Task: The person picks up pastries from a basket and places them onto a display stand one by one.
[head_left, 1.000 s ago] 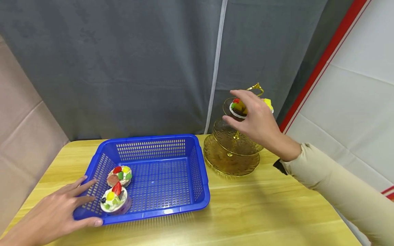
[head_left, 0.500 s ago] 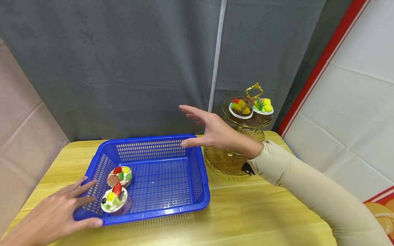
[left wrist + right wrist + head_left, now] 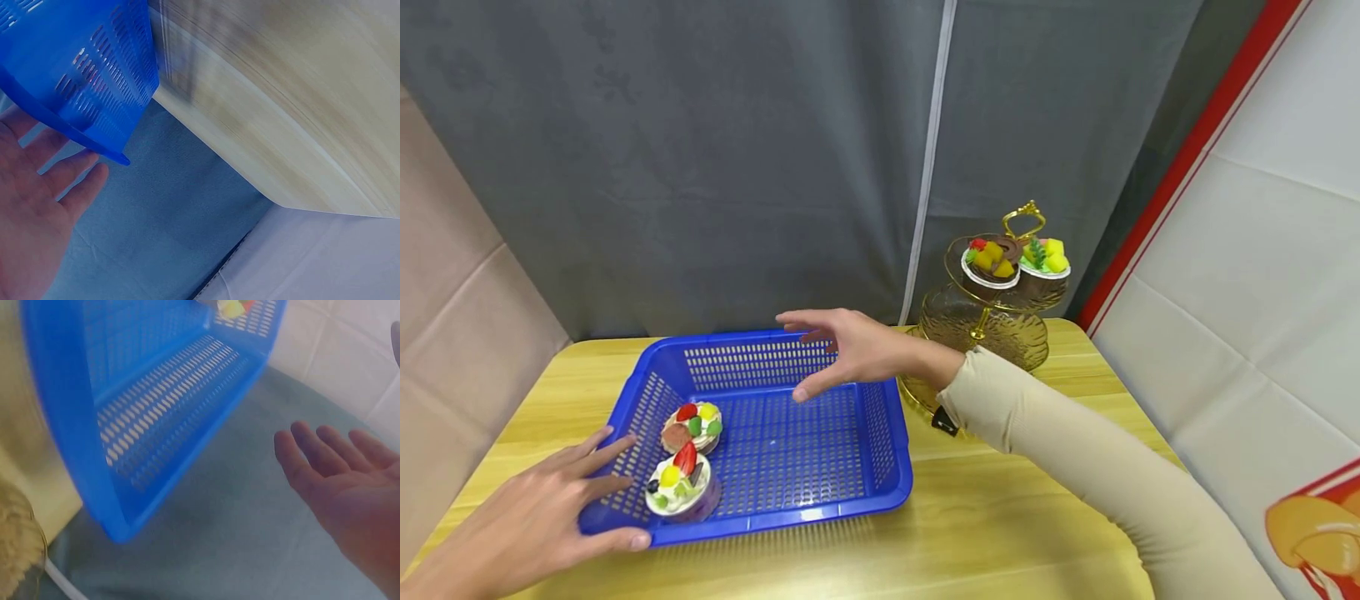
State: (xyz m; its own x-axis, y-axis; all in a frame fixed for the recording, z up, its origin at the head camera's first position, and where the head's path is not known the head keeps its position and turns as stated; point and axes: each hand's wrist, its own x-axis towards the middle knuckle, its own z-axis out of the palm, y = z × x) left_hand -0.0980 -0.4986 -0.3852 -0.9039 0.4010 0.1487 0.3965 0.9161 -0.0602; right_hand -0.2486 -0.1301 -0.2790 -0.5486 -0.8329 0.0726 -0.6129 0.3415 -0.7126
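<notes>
My left hand (image 3: 550, 508) rests on the left rim of a blue plastic basket (image 3: 820, 504), fingers spread over the edge; the left wrist view has the fingers (image 3: 78, 169) lying along that rim. Two toy dessert cups sit in the basket's left part: one with a strawberry slice on white cream (image 3: 679, 487), the other with a brown round piece and green balls (image 3: 692, 429). My right hand (image 3: 865, 350) hangs above the basket's back right, thumb and fingers apart, holding nothing. In the right wrist view the hand (image 3: 350, 487) has its fingers extended beside the basket.
A three-tier gold cake stand (image 3: 1022, 333) stands right of the basket. Its top tier bears a chocolate cup with orange cubes (image 3: 991, 267) and a cup with yellow cubes (image 3: 1045, 258). A grey curtain (image 3: 737, 167) hangs behind the wooden table (image 3: 1000, 533).
My right hand has moved left and down from the stand's top tier to over the basket, uncovering the two cups up there. My left hand stays on the rim.
</notes>
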